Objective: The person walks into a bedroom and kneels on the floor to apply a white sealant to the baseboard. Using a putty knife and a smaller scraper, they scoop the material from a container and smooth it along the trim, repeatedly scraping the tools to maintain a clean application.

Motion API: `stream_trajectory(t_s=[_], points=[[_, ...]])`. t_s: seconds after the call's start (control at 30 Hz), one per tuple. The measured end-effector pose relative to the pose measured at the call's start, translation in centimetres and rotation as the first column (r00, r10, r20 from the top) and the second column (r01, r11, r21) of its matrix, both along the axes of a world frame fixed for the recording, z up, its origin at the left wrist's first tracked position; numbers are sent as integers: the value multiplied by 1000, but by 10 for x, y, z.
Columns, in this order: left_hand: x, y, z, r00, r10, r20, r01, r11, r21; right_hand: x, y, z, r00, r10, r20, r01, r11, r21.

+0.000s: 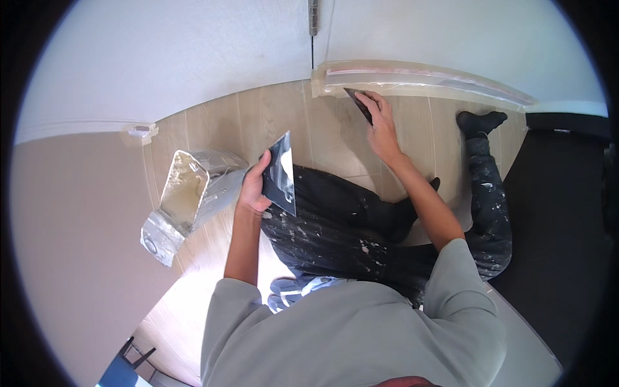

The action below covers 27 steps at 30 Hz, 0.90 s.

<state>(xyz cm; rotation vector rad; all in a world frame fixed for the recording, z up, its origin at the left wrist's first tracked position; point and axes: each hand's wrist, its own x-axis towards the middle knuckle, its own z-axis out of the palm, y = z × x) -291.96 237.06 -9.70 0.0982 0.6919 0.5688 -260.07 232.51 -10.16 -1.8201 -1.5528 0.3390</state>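
My left hand [253, 187] is closed around a wide putty knife [280, 177], its blade tilted up and smeared with white filler. In my right hand [382, 129] is a second putty knife [358, 106], dark and seen nearly edge-on. Its tip is close to the taped strip [425, 79] along the foot of the white wall; I cannot tell whether it touches. To the left of my left hand, an open silvery container [198, 209] has cream-coloured residue on its inside walls. My legs in paint-spattered black trousers [335, 213] are folded on the floor.
Wood-look flooring [258, 119] runs under me to the white panels [213, 58], where a hinge [314, 18] shows. A taped corner piece [140, 132] sits at the left wall's end. A black surface [548, 245] borders my right side. A dark-legged blue object [122, 371] is at lower left.
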Motion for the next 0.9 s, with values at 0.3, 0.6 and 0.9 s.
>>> stream_trajectory(t_s=[0.3, 0.6, 0.9], points=[[5, 8, -12, 1000, 0, -7, -1, 997, -79, -9, 45, -49, 948, -164, 272, 145, 986, 88], [4, 9, -20, 1000, -12, -14, 11, 999, -33, -5, 57, -60, 930, -196, 312, 173, 980, 99], [3, 7, -19, 1000, -17, -15, 17, 1000, -22, 0, 64, -71, 920, -216, 326, 188, 975, 115]])
